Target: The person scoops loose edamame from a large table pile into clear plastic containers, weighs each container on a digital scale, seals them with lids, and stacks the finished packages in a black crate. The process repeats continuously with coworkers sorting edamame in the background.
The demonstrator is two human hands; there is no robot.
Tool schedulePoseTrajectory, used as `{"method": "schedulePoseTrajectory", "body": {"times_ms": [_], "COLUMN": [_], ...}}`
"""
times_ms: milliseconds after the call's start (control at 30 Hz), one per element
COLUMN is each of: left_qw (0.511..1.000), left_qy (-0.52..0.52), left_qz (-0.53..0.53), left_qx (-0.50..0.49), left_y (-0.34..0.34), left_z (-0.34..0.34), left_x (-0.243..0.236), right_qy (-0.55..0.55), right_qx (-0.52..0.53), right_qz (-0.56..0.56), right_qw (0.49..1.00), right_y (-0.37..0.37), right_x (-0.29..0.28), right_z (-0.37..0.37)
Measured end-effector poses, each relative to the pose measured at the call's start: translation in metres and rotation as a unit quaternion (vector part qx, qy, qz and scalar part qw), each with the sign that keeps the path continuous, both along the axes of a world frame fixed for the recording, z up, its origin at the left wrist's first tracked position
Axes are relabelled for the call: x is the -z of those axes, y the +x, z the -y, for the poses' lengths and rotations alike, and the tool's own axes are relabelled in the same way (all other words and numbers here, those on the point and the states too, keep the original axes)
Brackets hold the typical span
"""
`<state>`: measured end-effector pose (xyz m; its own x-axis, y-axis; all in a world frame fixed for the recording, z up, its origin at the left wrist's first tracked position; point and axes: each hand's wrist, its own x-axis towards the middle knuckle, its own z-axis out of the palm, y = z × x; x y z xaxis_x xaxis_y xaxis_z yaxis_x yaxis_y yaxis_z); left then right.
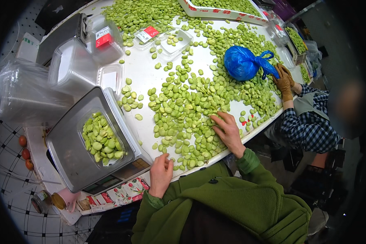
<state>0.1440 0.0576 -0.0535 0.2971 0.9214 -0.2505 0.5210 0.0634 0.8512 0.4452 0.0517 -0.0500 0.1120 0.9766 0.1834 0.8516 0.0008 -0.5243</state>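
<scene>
My right hand (pixel 227 132) rests fingers-spread on the loose green broad beans (pixel 183 105) spread over the white table (pixel 138 130). My left hand (pixel 160 173), fingers loosely curled and a little apart, is at the near edge beside the beans, with nothing visible in it. To its left, a steel-topped scale (pixel 65 158) bears a clear plastic container of beans (pixel 103 142). Above the scale stand stacked clear containers (pixel 67 65), a bagged stack (pixel 24 93) and open containers (pixel 171 49) with red-labelled lids (pixel 146 34).
A blue tied bag (pixel 240 61) lies on the beans at right, beside a co-worker's gloved hands (pixel 284 81). The co-worker (pixel 313 122) wears a checked shirt. A white tray of beans (pixel 227 14) is at the back. Jars (pixel 42 201) and tomatoes (pixel 25 153) are at lower left.
</scene>
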Motion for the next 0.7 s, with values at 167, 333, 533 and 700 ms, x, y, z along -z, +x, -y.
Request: {"method": "schedulePoseTrajectory", "body": {"times_ms": [167,333,533,700], "left_qw": [0.999,0.995,0.995,0.995], "left_qy": [0.023,0.048,0.061,0.077], "left_qz": [0.004,0.027,0.048,0.058], "left_qx": [0.027,0.082,0.060,0.037], "left_y": [-0.008,-0.003,-0.006,-0.009], "left_z": [0.010,0.004,0.011,0.014], "left_x": [0.024,0.013,0.011,0.008], "right_qy": [0.036,0.006,-0.020,-0.087], "right_qx": [0.000,-0.023,-0.130,-0.094], "right_qz": [-0.028,-0.131,-0.061,-0.209], "right_qw": [0.999,0.991,0.989,0.969], "right_y": [-0.001,-0.021,-0.043,-0.049], "right_x": [0.002,0.000,-0.009,-0.010], "right_z": [-0.006,-0.010,-0.023,-0.036]}}
